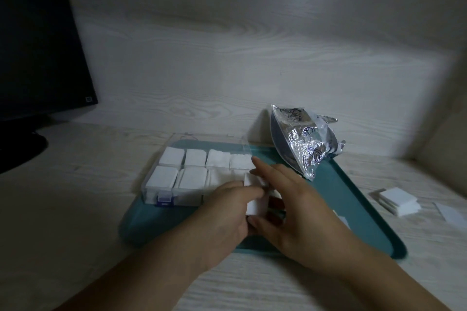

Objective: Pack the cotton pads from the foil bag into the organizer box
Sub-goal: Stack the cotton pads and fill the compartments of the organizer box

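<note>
A clear organizer box (161, 184) with a blue latch lies on a teal tray (353, 199); several of its compartments hold white cotton pads (194, 158). The crumpled foil bag (305, 141) sits on the tray's far right part. Over the box's near right corner, my left hand (227, 212) and my right hand (290, 207) together hold a stack of white cotton pads (254, 197). My left thumb and fingers curl round the stack's left side. My right hand cups its right side, index finger stretched toward the box. The compartment beneath the hands is hidden.
A loose pile of white pads (399, 201) lies on the wooden desk right of the tray, with a flat white piece (452, 214) beyond it. A dark monitor (38, 45) stands at the far left. A wood-grain wall rises behind the tray.
</note>
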